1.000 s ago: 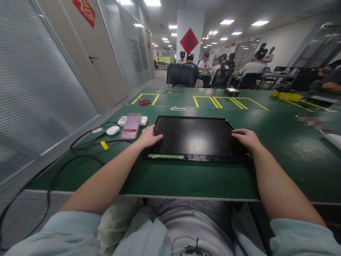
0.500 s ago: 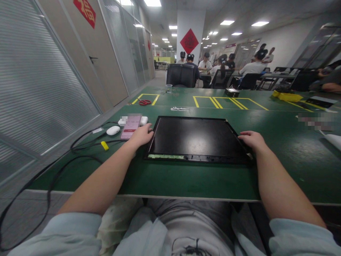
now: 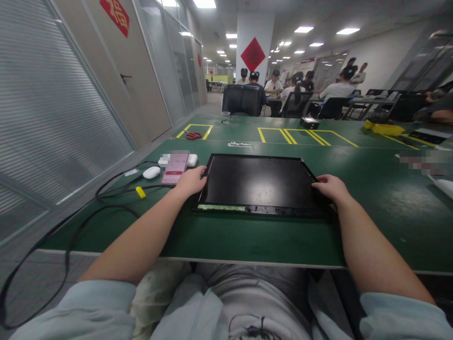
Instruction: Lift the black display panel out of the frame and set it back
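Note:
A flat black screen panel lies on the green table, face up, with a pale green strip along the left part of its near edge. My left hand is closed on the panel's left edge, fingertips at the frame. Opposite it, my right hand grips the right edge, thumb and fingers at the rim. Beside my left hand lies a phone with a lit screen.
Left of the phone are a white mouse-like object, a yellow tag and black cables. Beyond the panel lie red scissors, a clear cup, a black box and a yellow object. Several people sit farther back.
My right hand has shifted slightly left and inward over the panel's right edge. My left hand has moved slightly right against the left edge. The panel looks nearly unmoved.

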The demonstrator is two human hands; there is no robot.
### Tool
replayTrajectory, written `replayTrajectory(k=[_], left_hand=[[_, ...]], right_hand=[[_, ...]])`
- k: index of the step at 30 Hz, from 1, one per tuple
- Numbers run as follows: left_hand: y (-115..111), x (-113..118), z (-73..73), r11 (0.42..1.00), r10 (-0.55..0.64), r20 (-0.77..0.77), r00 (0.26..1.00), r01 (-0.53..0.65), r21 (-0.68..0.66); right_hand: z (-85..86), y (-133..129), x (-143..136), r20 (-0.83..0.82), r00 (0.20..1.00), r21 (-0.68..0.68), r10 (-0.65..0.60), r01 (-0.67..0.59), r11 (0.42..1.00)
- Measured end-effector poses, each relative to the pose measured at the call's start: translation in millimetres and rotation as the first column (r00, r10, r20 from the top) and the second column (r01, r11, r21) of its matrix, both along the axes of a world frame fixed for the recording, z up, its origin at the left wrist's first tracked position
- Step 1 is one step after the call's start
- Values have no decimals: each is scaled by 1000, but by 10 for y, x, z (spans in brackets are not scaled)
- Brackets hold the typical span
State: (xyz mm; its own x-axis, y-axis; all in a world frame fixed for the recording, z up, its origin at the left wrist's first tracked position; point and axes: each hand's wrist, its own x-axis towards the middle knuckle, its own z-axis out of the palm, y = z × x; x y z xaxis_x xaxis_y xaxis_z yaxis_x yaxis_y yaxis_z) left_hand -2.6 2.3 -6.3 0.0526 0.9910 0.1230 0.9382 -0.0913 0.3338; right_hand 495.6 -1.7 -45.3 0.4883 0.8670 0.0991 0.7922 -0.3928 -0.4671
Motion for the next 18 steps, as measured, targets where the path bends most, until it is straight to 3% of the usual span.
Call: replayTrajectory(k=[12, 16, 18], left_hand=[[56, -52, -63, 1000, -15, 88, 996, 14, 17], [73, -59, -50, 1000, -3, 198, 980, -3, 29], [65, -41, -30, 999, 13, 334, 943, -25, 32]], right_hand=[[-24, 20, 25, 4, 1000, -21, 1, -1, 1000], [-52, 33, 43, -3, 1000, -5, -2, 2, 1000], [-61, 39, 52, -2, 1000, -2, -5, 5, 1000]])
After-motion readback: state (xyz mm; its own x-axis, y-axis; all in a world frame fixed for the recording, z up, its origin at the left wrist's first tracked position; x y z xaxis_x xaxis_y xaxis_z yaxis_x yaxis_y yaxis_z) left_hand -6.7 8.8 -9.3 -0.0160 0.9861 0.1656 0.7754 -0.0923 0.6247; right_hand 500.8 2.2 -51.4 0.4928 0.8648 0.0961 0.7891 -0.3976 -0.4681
